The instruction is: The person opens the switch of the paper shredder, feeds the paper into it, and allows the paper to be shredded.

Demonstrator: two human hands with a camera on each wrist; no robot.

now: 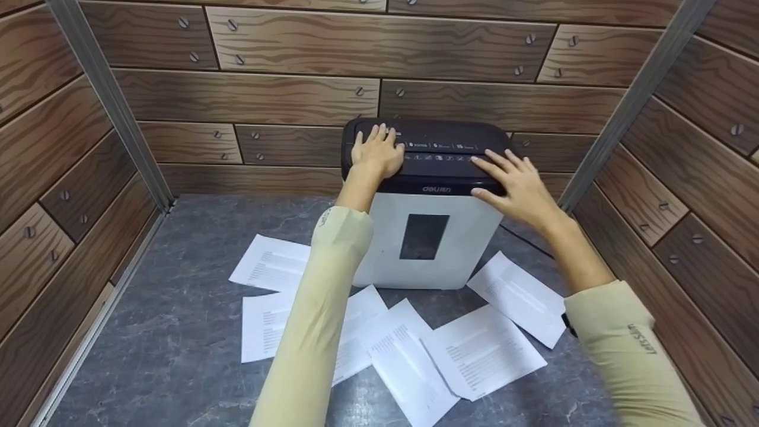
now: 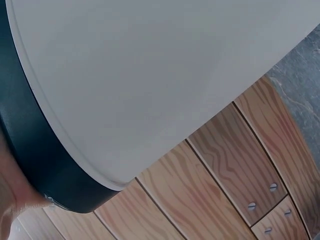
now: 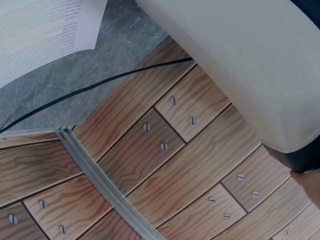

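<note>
A paper shredder [image 1: 379, 249] with a white body, a dark window in its front and a black top [image 1: 439, 133] stands upright on the dark table. My left hand [image 1: 376, 154] rests on the left part of that black top, fingers straight and pointing away. At the right edge of the top, my right hand [image 1: 522, 190] touches it with spread fingers, the thumb at the front corner. The left wrist view shows the shredder's white side wall [image 2: 130, 85], with only a bit of the hand at the edge. A fingertip [image 3: 306, 182] shows beside the black rim in the right wrist view.
Several printed sheets lie around the shredder's front, among them one sheet [image 1: 483, 350] at centre right and another [image 1: 270, 261] at the left. A black cord [image 1: 528, 240] runs to the right. Wood-patterned walls [image 1: 296, 98] with metal corner posts enclose the table [image 1: 148, 320].
</note>
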